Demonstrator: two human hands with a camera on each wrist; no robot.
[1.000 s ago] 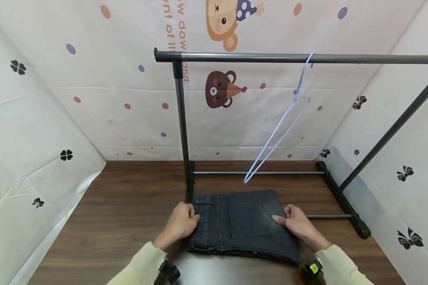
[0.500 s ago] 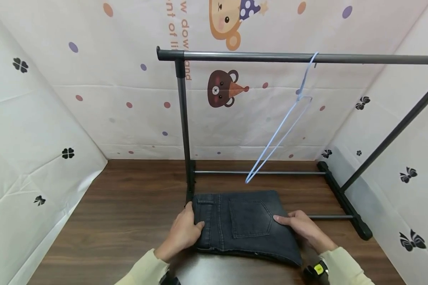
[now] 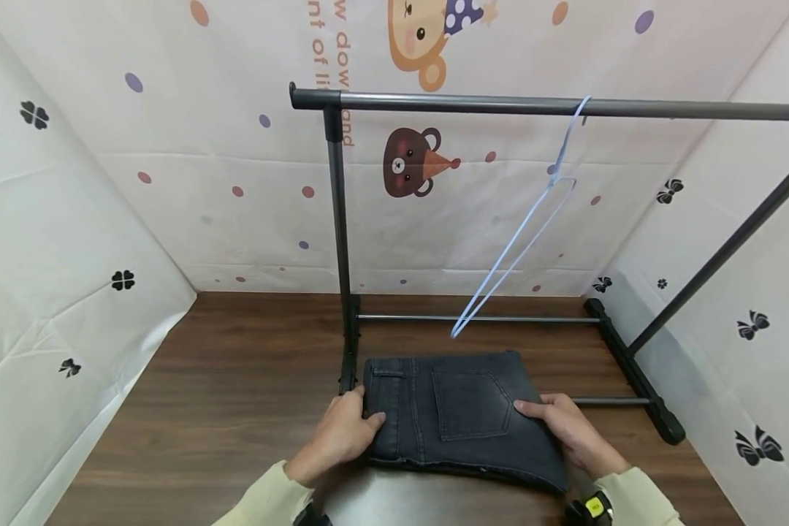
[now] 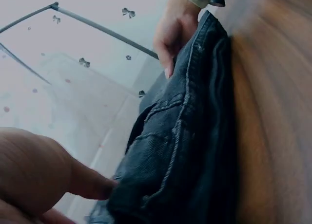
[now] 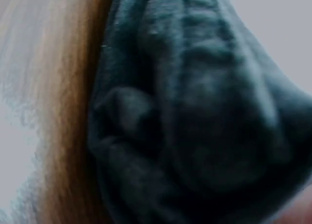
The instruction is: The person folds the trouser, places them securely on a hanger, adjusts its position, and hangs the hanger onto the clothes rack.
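Folded dark denim jeans (image 3: 470,420) lie on the wooden surface in the head view, back pocket facing up. My left hand (image 3: 343,432) grips their left edge, thumb on top and fingers at the side. At the opposite edge my right hand (image 3: 575,429) holds the jeans, its thumb on the top layer near the pocket and its other fingers mostly hidden. The left wrist view shows the stacked layers of the jeans (image 4: 170,131) from the side, with the left thumb at the near corner. Close up in the right wrist view are the bunched denim folds (image 5: 204,102).
Behind the jeans stands a black garment rack (image 3: 460,103), its left post (image 3: 339,219) just beyond my left hand. A light blue hanger (image 3: 509,245) hangs from the top bar, its lower end above the jeans' far edge. Printed white sheets (image 3: 72,219) enclose the wooden surface (image 3: 237,380).
My left hand has opened from curled fingers to a spread thumb and fingers at the edge. The jeans and both hands have shifted slightly right. The hanger stays put.
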